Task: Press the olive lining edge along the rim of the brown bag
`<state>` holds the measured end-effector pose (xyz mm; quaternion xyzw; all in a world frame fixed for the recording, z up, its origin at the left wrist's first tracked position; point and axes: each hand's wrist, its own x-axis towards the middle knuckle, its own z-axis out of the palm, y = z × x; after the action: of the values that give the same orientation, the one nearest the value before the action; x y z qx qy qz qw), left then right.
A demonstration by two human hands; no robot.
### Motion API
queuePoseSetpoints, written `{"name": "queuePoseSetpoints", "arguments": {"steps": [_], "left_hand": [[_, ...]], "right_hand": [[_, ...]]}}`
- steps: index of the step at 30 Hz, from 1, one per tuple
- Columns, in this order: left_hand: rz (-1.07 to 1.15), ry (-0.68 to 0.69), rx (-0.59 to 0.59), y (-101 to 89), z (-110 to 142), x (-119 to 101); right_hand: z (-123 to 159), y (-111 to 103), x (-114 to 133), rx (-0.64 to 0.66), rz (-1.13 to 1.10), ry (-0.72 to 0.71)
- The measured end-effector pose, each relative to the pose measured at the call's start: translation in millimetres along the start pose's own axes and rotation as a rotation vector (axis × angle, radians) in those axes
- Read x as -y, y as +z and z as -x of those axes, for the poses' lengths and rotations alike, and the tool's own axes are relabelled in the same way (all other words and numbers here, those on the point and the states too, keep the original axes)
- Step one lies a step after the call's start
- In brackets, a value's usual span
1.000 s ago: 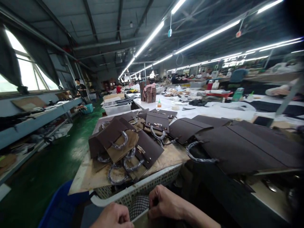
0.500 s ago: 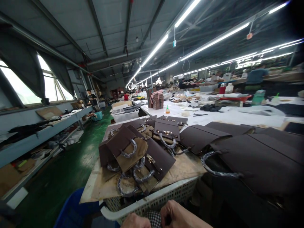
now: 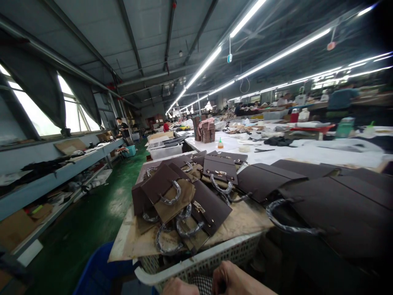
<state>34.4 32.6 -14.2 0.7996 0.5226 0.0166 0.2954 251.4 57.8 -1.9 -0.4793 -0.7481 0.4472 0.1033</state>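
Note:
At the bottom edge, my left hand (image 3: 179, 287) is closed, with only its knuckles and back in view. My right hand (image 3: 231, 278) is beside it, its fingers curled in a pinch. Black-and-white checked fabric (image 3: 202, 282) shows between the two hands, and both grip it; the fingertips and the rest of the piece are hidden below the frame. Just beyond them is the rim of a white plastic basket (image 3: 199, 264). Dark brown handbags (image 3: 211, 205), with plastic-wrapped handles and gold-coloured clasps, lie heaped on a brown-covered table (image 3: 123, 246).
Larger dark bags (image 3: 331, 205) fill the right side close by. A blue bin (image 3: 92, 270) stands on the floor at lower left. Farther back are a stack of brown pieces (image 3: 208, 131) and a small glue bottle (image 3: 220, 144). A green aisle (image 3: 116, 200) runs past a shelf bench (image 3: 76, 153).
The view has turned slightly left, so the scene sits a little farther right. Both hands stay at the checked fabric, with barely any movement.

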Motion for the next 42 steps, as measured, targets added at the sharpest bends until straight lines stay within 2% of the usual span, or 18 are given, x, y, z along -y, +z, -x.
{"name": "queuePoseSetpoints", "arguments": {"steps": [5, 8, 11, 15, 20, 25, 31, 37, 42], "left_hand": [[0.059, 0.037, -0.058, 4.7, 21.2, -16.1], [0.138, 0.036, -0.025, 3.3, 30.5, -18.9], [0.168, 0.013, 0.024, 0.3, 28.6, -17.4], [0.165, 0.015, 0.051, 0.4, 25.5, -19.0], [0.153, -0.005, 0.068, 1.8, 23.8, -21.5], [0.146, -0.018, 0.078, 2.8, 21.5, -18.2], [0.164, -0.018, 0.095, 5.2, 15.9, -12.6], [0.199, -0.026, 0.105, 5.7, 11.8, -10.6], [0.299, -0.017, 0.159, 3.7, 10.0, -9.4]], "right_hand": [[2.3, 0.9, -14.3, 0.034, -0.013, -0.125], [1.8, -0.2, -23.7, 0.089, 0.03, -0.176], [1.5, -3.7, -28.4, 0.102, 0.077, -0.236], [9.2, -9.3, -23.2, 0.088, 0.152, -0.254], [15.2, -16.9, -25.3, 0.018, 0.334, -0.259], [11.8, -26.3, -47.5, 0.076, 0.246, -0.304], [9.0, -32.3, -60.9, 0.095, 0.108, -0.26], [7.1, -29.1, -59.7, 0.059, 0.112, -0.188], [4.8, -26.1, -60.9, 0.044, 0.096, -0.17]]}}
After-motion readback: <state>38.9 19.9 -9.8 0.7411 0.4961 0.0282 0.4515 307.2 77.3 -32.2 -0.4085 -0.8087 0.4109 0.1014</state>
